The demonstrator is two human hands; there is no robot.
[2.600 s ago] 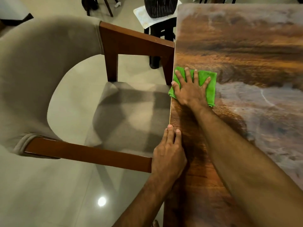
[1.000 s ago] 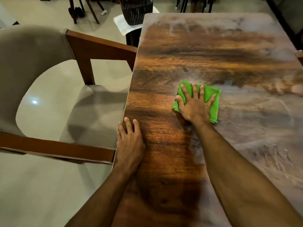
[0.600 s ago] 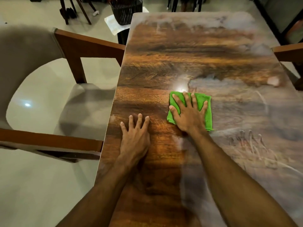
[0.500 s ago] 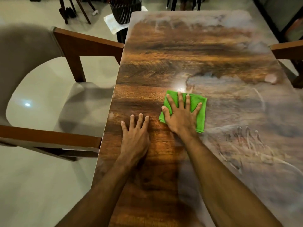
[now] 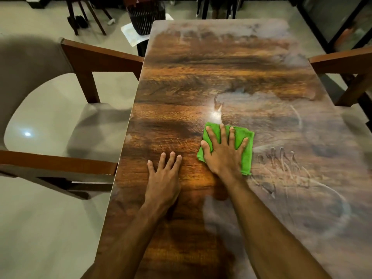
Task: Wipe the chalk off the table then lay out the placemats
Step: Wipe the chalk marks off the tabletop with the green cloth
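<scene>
Wooden table (image 5: 181,81): left strip reads clean, chalk haze (image 5: 285,178) covers the right half and far end. Right hand (image 5: 224,152), fingers spread flat, presses green cloth (image 5: 246,150) mid-table. Left hand (image 5: 164,178) flat, holds nothing. 0 placemats visible; wiping roughly half done.

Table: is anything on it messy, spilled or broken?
Messy, yes: white chalk scribbles and smears cover the right side of the table, beside the green cloth under the right hand, with more haze at the far end. Wood by the left hand looks clean. Nothing looks broken.
</scene>
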